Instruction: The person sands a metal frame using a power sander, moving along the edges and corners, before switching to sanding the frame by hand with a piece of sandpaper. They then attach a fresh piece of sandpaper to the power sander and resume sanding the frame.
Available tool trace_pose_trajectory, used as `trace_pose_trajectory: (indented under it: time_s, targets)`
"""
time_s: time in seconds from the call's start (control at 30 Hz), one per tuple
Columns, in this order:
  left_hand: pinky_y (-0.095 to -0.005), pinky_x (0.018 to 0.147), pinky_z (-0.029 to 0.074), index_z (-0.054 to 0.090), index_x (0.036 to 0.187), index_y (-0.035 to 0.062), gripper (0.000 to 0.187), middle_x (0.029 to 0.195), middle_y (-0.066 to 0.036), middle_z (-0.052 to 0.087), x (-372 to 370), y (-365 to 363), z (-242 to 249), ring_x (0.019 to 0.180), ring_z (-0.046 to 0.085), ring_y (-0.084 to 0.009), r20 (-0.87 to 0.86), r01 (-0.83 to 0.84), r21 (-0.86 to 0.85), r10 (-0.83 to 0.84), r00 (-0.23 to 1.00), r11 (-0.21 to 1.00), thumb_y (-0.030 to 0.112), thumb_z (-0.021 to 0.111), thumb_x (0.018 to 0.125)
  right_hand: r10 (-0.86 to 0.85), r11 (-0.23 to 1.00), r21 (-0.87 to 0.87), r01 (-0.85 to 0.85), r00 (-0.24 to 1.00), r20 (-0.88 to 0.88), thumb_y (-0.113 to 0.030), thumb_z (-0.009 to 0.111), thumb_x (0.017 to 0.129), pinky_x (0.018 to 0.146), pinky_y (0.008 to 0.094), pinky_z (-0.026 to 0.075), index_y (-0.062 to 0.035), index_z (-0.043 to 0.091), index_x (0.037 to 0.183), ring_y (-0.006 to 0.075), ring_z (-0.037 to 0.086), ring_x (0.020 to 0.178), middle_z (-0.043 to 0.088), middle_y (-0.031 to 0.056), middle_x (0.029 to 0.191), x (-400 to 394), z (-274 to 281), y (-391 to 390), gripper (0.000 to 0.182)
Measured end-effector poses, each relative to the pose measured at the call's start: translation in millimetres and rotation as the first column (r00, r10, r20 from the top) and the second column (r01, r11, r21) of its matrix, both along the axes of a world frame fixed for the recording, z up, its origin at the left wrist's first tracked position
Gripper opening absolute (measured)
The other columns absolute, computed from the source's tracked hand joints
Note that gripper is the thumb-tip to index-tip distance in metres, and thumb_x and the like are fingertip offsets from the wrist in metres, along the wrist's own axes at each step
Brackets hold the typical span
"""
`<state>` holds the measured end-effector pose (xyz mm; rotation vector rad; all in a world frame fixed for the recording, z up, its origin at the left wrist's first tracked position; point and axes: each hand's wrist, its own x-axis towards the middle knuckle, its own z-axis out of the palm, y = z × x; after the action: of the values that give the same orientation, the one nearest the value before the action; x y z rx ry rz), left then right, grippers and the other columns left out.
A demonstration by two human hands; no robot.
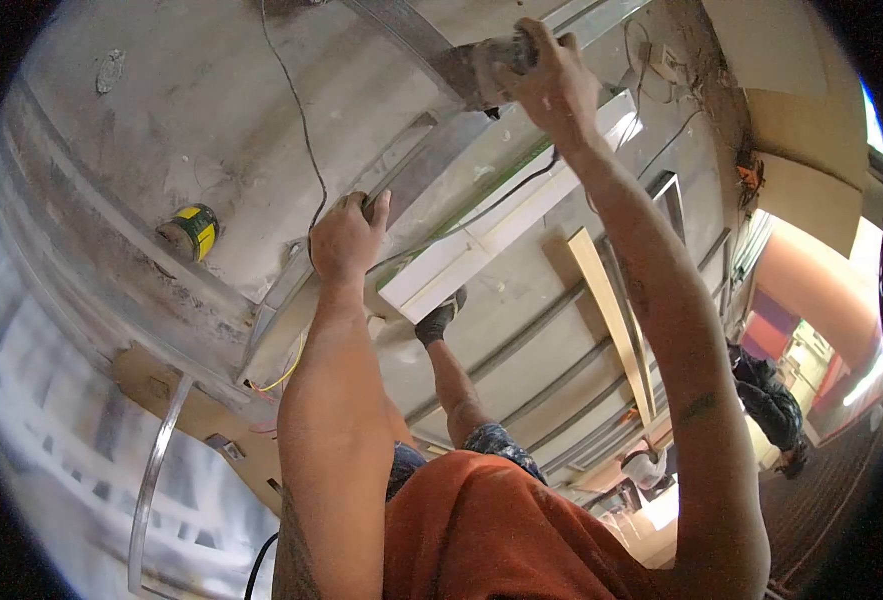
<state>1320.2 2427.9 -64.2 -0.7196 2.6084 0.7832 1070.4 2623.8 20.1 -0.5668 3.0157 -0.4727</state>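
Observation:
My left hand [346, 237] is closed around a long metal stud [401, 150] that runs diagonally across the floor ahead of me. Farther along, my right hand [558, 85] grips a dark power tool [476, 72], smeared by motion, whose exact kind I cannot tell. The tool overlaps the crossing of that stud and another metal profile [401, 28]. Under my right forearm lies a long white box-shaped length [491, 235] with a green edge. A black cord [501, 197] passes over it from near my right wrist toward my left one.
A yellow-and-black can [196, 232] lies to the left beside a metal floor track [126, 225]. Another thin cord [296, 100] trails down the middle. Wooden strips [611, 320] and several metal profiles [506, 350] lie to the right. A person in dark clothes [766, 400] is at far right.

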Motion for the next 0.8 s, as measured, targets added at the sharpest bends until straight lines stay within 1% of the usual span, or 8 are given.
trace_pose_trajectory:
  time_s: [0.07,0.2,0.3,0.43,0.57,0.6,0.67,0.8]
  targets:
    - [-0.0511,0.081,0.057,0.076,0.103,0.0097,0.055,0.098,-0.018,0.076,-1,0,3,0.09,0.072,-0.041,0.037,0.001,0.001,-0.001,0.999,1.0,0.059,0.051,0.101,-0.01,1.0,0.019,0.011,0.999,-0.032,-0.046,0.077,0.083,0.083,0.0534,0.061,-0.0226,0.062,0.135,0.0452,0.07,0.1,0.062,0.0229,0.12,18,4,-22,0.059]
    - [-0.0501,0.083,0.057,0.076,0.106,0.0099,0.057,0.101,-0.016,0.076,0,0,-2,0.091,0.073,-0.0393,0.05,0.004,0.002,-0.004,0.999,1.0,0.061,0.05,0.101,0.091,0.996,0.018,-0.091,0.996,0.012,-0.046,0.075,0.086,0.079,0.0509,0.063,-0.0231,0.063,0.133,0.0442,0.071,0.096,0.061,0.0231,0.123,41,16,-40,0.054]
    - [-0.0491,0.082,0.057,0.076,0.106,0.0099,0.058,0.101,-0.015,0.077,1,0,-3,0.091,0.074,-0.0384,0.045,-0.006,0.0,0.006,0.999,1.0,0.061,0.05,0.101,0.143,0.987,0.054,-0.15,0.983,0.113,-0.048,0.076,0.086,0.075,0.0512,0.063,-0.0249,0.062,0.134,0.0438,0.072,0.088,0.06,0.0214,0.119,52,21,-32,0.055]
    - [-0.0493,0.086,0.056,0.077,0.104,0.0089,0.056,0.099,-0.018,0.076,1,1,-1,0.094,0.072,-0.04,0.017,-0.013,0.011,0.013,1.0,1.0,0.058,0.051,0.102,0.1,0.993,0.053,-0.109,0.983,0.152,-0.046,0.076,0.087,0.076,0.0514,0.062,-0.0239,0.062,0.133,0.0438,0.072,0.09,0.06,0.021,0.117,42,24,-26,0.053]
    - [-0.0508,0.084,0.056,0.076,0.105,0.0066,0.057,0.098,-0.019,0.076,1,0,4,0.092,0.072,-0.0419,0.046,-0.013,0.025,0.011,0.999,1.0,0.057,0.05,0.103,0.051,0.999,-0.01,-0.051,0.997,0.055,-0.044,0.075,0.088,0.078,0.0507,0.062,-0.0227,0.062,0.133,0.0444,0.072,0.091,0.06,0.0218,0.116,17,26,-35,0.051]
    - [-0.0508,0.084,0.056,0.076,0.105,0.0066,0.057,0.098,-0.019,0.076,2,0,3,0.092,0.072,-0.0419,0.029,-0.008,0.021,0.007,1.0,1.0,0.057,0.05,0.103,0.001,1.0,0.0,-0.001,0.996,0.089,-0.043,0.074,0.088,0.079,0.0502,0.062,-0.0226,0.061,0.134,0.0446,0.072,0.091,0.06,0.0221,0.117,13,26,-40,0.051]
    - [-0.0499,0.082,0.056,0.075,0.102,0.0085,0.055,0.098,-0.015,0.077,1,1,0,0.09,0.073,-0.0383,0.009,0.03,-0.029,-0.03,1.0,0.999,0.058,0.05,0.102,-0.056,0.998,0.01,0.056,0.993,0.102,-0.041,0.074,0.089,0.079,0.0498,0.062,-0.0225,0.061,0.135,0.0448,0.072,0.091,0.06,0.0225,0.117,8,28,-43,0.051]
    - [-0.0504,0.083,0.056,0.075,0.107,0.009,0.055,0.103,-0.015,0.077,2,1,-2,0.091,0.073,-0.0385,0.032,-0.002,0.01,0.001,0.999,1.0,0.058,0.05,0.102,0.082,0.996,0.03,-0.088,0.983,0.166,-0.042,0.074,0.088,0.081,0.0502,0.062,-0.0239,0.059,0.138,0.0436,0.072,0.093,0.058,0.0208,0.12,31,29,-48,0.055]
